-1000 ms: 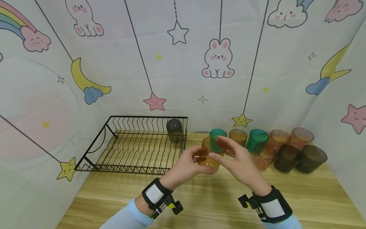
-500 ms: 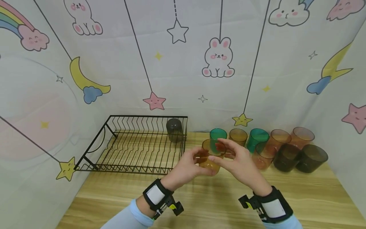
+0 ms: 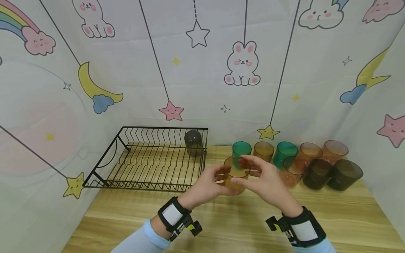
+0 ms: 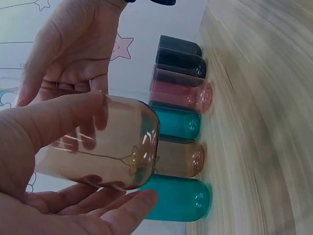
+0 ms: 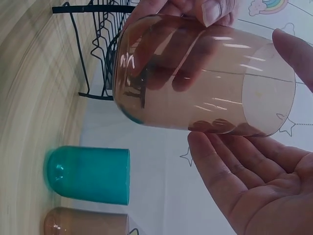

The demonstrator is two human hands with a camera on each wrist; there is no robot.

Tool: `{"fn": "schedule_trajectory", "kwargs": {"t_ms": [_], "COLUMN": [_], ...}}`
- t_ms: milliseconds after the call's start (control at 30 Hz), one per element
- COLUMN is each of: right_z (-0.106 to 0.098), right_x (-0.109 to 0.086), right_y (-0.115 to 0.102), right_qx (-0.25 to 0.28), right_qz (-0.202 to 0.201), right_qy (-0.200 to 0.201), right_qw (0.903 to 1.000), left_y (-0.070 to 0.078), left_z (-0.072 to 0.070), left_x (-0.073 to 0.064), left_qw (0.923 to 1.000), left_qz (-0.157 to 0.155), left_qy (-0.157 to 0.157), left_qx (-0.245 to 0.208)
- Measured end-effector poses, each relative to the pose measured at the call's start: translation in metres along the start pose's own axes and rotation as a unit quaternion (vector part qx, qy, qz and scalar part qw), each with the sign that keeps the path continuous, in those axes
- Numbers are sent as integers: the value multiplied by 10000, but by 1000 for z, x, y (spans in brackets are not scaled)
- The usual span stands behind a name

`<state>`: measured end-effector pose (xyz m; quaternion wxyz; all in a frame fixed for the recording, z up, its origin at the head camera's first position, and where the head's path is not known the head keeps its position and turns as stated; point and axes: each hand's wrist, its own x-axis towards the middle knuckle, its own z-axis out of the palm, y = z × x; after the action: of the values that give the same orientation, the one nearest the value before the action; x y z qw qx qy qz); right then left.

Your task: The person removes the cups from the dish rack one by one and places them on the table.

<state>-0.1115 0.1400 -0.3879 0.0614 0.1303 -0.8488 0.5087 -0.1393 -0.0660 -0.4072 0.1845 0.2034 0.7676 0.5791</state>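
Note:
A see-through amber cup (image 3: 232, 170) is held upright above the table, between both hands in the head view. My left hand (image 3: 207, 182) grips its left side and lower part, thumb across the front. From the other side my right hand (image 3: 269, 181) holds it, thumb on the near wall and fingers behind, near the rim. Seen from the right wrist, the cup's clear wall (image 5: 220, 98) shows the left fingers through it. Behind the held cup stand a green cup (image 3: 241, 147) and another amber cup (image 3: 263, 150).
A black wire dish rack (image 3: 152, 186) stands at left, with an upside-down dark grey cup (image 3: 193, 144) in its back right corner. Rightward are another green cup (image 3: 285, 154), pinkish-orange cups (image 3: 290, 174) and dark cups (image 3: 317, 175). A patterned cloth (image 3: 202, 84) hangs behind the wooden table (image 3: 234, 225).
The amber cup and both hands have sunk very slightly toward the table. The right fingers and thumb sit a little lower in view. Both hands keep their hold; the other cups have not moved.

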Motion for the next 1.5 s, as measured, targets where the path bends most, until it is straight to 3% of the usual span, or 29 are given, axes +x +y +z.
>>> {"fn": "schedule_trajectory", "kwargs": {"t_ms": [267, 467, 933, 1200, 1500], "right_z": [-7, -8, -6, -1, 2], "right_x": [-2, -2, 4, 8, 8], "right_y": [15, 35, 77, 101, 103], "right_qx": [-111, -387, -1139, -1676, -1900], "right_qz": [55, 370, 1256, 1033, 953], "right_qy": [451, 899, 1907, 2376, 2500], "right_qw": [9989, 9945, 9669, 9512, 9446], "left_y": [-1, 1, 2, -2, -2], "left_z": [-6, -7, -9, -10, -13], "left_x": [-2, -5, -9, -8, -6], "left_qw": [9996, 9989, 9981, 9982, 9957], "left_qz": [-34, -113, -64, 39, 159], "left_qy": [167, 252, 323, 338, 448], "left_qx": [227, 368, 513, 488, 800]}}
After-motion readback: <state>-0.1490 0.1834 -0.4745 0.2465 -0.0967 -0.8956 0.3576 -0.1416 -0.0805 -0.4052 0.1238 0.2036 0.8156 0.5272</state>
